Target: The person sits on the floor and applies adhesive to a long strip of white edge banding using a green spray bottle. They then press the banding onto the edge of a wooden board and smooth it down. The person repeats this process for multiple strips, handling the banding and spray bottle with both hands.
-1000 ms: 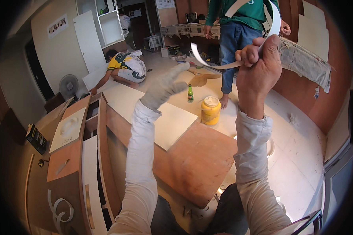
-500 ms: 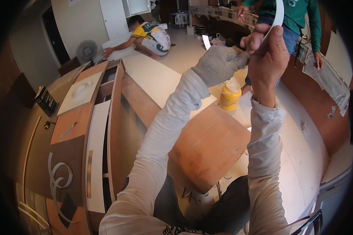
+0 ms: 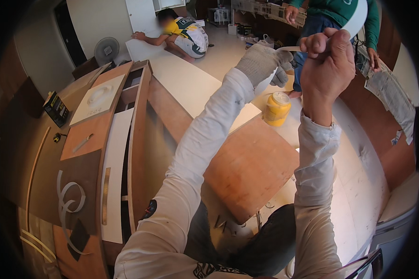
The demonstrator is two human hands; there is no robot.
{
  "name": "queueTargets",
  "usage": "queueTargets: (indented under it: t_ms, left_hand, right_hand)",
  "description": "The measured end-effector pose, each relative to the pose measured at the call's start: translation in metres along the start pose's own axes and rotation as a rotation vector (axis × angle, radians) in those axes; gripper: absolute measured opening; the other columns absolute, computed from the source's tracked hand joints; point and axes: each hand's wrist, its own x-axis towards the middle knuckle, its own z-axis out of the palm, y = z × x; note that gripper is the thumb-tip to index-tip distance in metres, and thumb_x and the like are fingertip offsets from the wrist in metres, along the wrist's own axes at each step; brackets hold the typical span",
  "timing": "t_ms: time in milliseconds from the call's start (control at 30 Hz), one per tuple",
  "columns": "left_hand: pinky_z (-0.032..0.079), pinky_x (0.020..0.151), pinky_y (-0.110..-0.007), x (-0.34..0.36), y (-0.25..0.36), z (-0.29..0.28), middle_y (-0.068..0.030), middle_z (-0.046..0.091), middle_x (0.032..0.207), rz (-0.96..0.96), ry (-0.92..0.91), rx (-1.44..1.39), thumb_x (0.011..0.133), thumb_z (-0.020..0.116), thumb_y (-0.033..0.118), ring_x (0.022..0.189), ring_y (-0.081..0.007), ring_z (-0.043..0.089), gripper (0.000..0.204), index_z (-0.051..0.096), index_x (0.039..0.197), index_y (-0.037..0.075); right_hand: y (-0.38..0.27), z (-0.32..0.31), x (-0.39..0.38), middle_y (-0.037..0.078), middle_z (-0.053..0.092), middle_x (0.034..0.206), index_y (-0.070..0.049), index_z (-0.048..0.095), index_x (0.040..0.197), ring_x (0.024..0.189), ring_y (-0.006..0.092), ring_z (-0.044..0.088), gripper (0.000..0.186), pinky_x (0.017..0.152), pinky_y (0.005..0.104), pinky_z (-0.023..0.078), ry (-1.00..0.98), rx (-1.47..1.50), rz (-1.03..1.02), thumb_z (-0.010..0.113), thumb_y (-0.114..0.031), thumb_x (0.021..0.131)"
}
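Note:
A long curling white strip (image 3: 357, 18) is held up at chest height. My left hand (image 3: 265, 67), in a grey knit glove, has its fingers curled round the strip, with part of it hanging below them. My bare right hand (image 3: 327, 60) grips the strip higher and to the right, and a loop rises above it. Beyond my hands a yellow tub (image 3: 277, 111) stands on the floor. Below them lie a reddish wooden board (image 3: 249, 167) and a pale panel (image 3: 181, 88).
At left, a wooden cabinet carcass (image 3: 140, 139) carries a coiled strip (image 3: 72, 190), blade (image 3: 81, 143), tape measure (image 3: 57, 137) and black can (image 3: 55, 109). A fan (image 3: 106, 49) stands behind. A crouching co-worker (image 3: 191, 39) handles a panel; another (image 3: 336, 16), in green, stands close ahead.
My gloved left hand has moved right and closed on the strip. My right hand has shifted right, carrying the loop. The view has tilted down, and the crouching co-worker's hand has shifted along the panel.

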Motion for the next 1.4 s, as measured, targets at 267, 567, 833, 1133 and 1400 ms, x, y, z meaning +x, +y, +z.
queueTargets:
  t_ms: [267, 567, 833, 1133, 1400]
  left_hand:
    - [0.058, 0.061, -0.035, -0.001, -0.033, -0.012, -0.0193, 0.069, 0.085, -0.281, 0.109, -0.405, 0.091, 0.062, 0.028, 0.072, -0.0275, 0.070, 0.035, 0.063, 0.102, -0.006]
    - [0.059, 0.062, -0.033, -0.006, -0.074, -0.031, -0.0172, 0.068, 0.091, -0.422, 0.167, -0.410, 0.091, 0.062, 0.028, 0.074, -0.0258, 0.070, 0.035, 0.060, 0.106, -0.004]
    - [0.059, 0.061, -0.037, -0.010, -0.170, -0.043, -0.0168, 0.068, 0.089, -0.686, 0.317, -0.524, 0.090, 0.059, 0.019, 0.075, -0.0282, 0.070, 0.024, 0.062, 0.104, 0.000]
    - [0.054, 0.063, -0.028, 0.010, -0.197, -0.087, -0.0086, 0.068, 0.089, -0.181, 0.711, -0.424, 0.083, 0.064, 0.012, 0.077, -0.0171, 0.066, 0.032, 0.063, 0.112, -0.002]
    - [0.037, 0.104, -0.028, -0.003, -0.048, -0.037, -0.0144, 0.055, 0.131, 0.321, -0.077, -0.366, 0.086, 0.070, 0.018, 0.125, -0.0174, 0.047, 0.058, 0.047, 0.136, 0.000]
  right_hand:
    - [-0.029, 0.014, 0.000, 0.005, 0.045, 0.062, 0.000, 0.058, 0.093, 0.060, 0.0173, 0.038, 0.035, 0.064, 0.0370, 0.036, -0.097, -0.011, -0.061, 0.048, -0.032, 0.100]
    - [-0.033, 0.021, -0.004, 0.005, 0.045, 0.064, 0.001, 0.057, 0.099, 0.061, 0.0167, 0.038, 0.036, 0.065, 0.0377, 0.036, -0.175, 0.039, -0.105, 0.043, -0.032, 0.101]
    - [-0.100, 0.010, 0.009, -0.001, 0.042, 0.062, -0.004, 0.058, 0.084, 0.060, 0.0145, 0.036, 0.033, 0.063, 0.0328, 0.034, -0.157, 0.125, -0.156, 0.047, -0.032, 0.099]
    - [-0.054, 0.024, 0.015, 0.006, 0.056, 0.066, -0.001, 0.056, 0.096, 0.054, 0.0120, 0.052, 0.029, 0.052, 0.0247, 0.046, -0.035, -0.090, -0.229, 0.050, -0.029, 0.100]
    - [-0.043, 0.018, 0.013, 0.005, 0.059, 0.061, -0.002, 0.059, 0.091, 0.045, 0.0075, 0.049, 0.025, 0.042, 0.0214, 0.045, 0.137, -0.079, 0.050, 0.056, -0.026, 0.098]
